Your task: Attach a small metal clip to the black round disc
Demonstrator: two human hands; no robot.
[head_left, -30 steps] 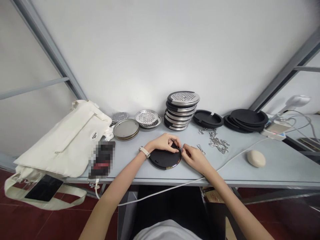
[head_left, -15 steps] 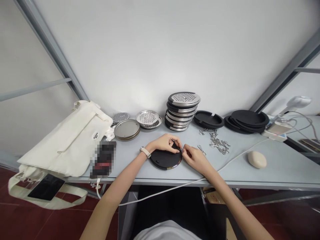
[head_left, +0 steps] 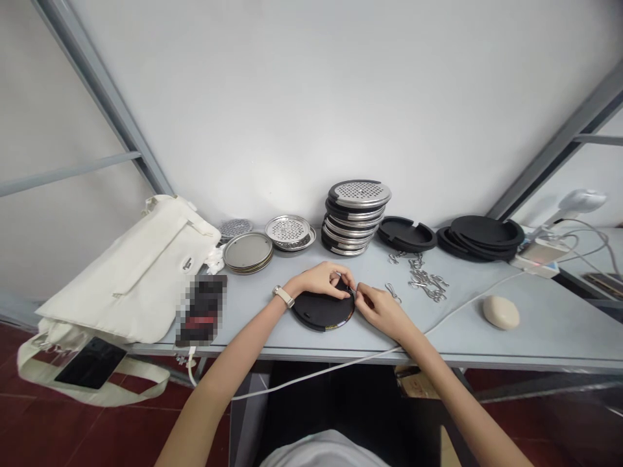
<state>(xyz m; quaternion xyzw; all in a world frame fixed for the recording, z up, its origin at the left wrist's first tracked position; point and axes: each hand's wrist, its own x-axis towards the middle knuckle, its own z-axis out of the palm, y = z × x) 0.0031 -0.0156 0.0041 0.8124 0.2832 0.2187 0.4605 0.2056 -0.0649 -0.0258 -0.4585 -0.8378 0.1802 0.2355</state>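
Observation:
A round black disc with a shiny strip along its near right rim lies on the table close to the front edge. My left hand, with a watch at the wrist, reaches over its far side, thumb and fingers closed on the disc's upper right edge. At that same edge my right hand pinches something small; the fingertips hide most of it. A single wire hook lies just beyond my right hand, and a loose pile of metal hooks is farther right.
Behind the disc rises a stack of black-rimmed perforated metal discs. Metal plates and perforated discs stand left; black round trays stand right. A white bag, a cable and a cream rounded case also lie here.
The view has shifted very slightly. Both hands keep their place at the disc's edge, with only tiny finger movements.

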